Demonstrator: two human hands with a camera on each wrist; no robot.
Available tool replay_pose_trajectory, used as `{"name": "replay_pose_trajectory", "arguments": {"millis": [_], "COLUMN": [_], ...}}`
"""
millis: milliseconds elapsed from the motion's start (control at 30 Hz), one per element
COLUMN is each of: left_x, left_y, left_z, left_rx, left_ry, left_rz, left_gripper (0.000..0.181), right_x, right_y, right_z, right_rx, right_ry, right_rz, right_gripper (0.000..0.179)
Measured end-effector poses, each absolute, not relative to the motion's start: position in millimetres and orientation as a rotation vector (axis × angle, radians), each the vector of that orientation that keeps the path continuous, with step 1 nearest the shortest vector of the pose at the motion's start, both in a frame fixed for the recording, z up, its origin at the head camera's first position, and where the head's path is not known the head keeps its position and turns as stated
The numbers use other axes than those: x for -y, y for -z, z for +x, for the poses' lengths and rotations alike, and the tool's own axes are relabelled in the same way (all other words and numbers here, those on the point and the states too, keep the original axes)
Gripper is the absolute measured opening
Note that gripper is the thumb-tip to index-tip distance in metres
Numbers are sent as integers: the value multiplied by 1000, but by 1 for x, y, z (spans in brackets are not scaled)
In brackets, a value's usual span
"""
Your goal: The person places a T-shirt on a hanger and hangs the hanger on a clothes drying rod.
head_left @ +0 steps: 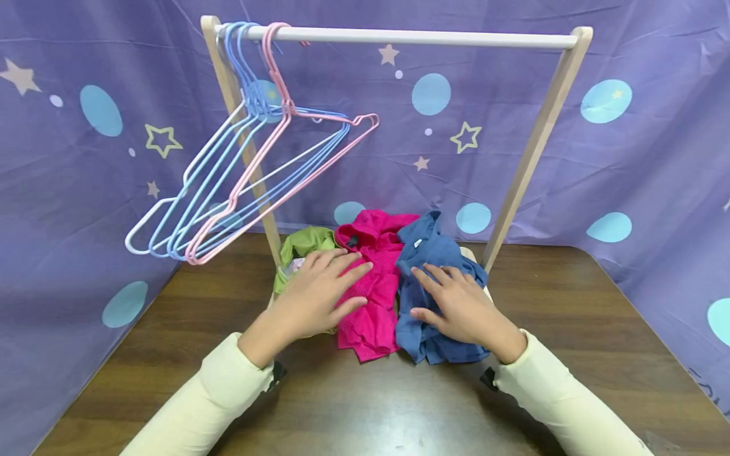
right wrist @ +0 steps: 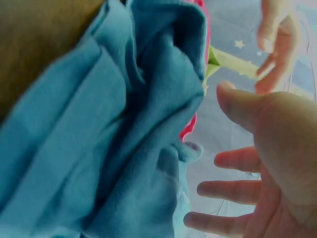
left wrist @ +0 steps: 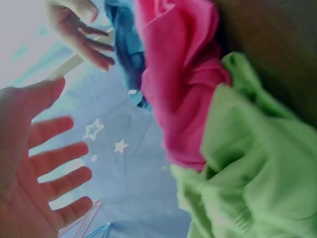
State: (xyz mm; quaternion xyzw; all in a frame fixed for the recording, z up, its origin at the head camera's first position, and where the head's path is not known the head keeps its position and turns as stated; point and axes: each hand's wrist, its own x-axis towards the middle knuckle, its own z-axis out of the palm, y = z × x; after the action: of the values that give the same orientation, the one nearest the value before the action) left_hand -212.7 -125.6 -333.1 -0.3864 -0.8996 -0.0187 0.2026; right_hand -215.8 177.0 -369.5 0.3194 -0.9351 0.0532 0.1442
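Observation:
Three garments lie side by side on the table: a green one (head_left: 308, 242) at left, a pink one (head_left: 373, 304) in the middle, and a blue one (head_left: 424, 253) with a small white label at right. My left hand (head_left: 319, 291) hovers with spread fingers above the green and pink garments; the left wrist view shows its palm apart from the cloth. Over the blue garment is my right hand (head_left: 459, 304), fingers extended, and in the right wrist view a gap separates it from the fabric. Neither hand holds anything. The green garment is partly hidden behind my left hand.
A wooden rack with a white rail (head_left: 399, 37) stands behind the garments. Several blue, white and pink hangers (head_left: 251, 158) hang at its left end. The brown table (head_left: 570, 329) extends to both sides, and a purple patterned curtain (head_left: 342, 82) covers the back.

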Motion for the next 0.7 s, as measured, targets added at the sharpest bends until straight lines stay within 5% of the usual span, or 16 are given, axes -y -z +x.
{"name": "replay_pose_trajectory", "arguments": {"millis": [700], "left_x": [118], "left_y": [268], "left_z": [-220], "left_rx": [2082], "left_ry": [195], "left_rz": [-587], "left_gripper": [41], "right_x": [-184], "right_y": [333], "right_z": [-275], "right_rx": [2596], "right_ry": [-215], "right_rz": [817], "right_gripper": [54]}}
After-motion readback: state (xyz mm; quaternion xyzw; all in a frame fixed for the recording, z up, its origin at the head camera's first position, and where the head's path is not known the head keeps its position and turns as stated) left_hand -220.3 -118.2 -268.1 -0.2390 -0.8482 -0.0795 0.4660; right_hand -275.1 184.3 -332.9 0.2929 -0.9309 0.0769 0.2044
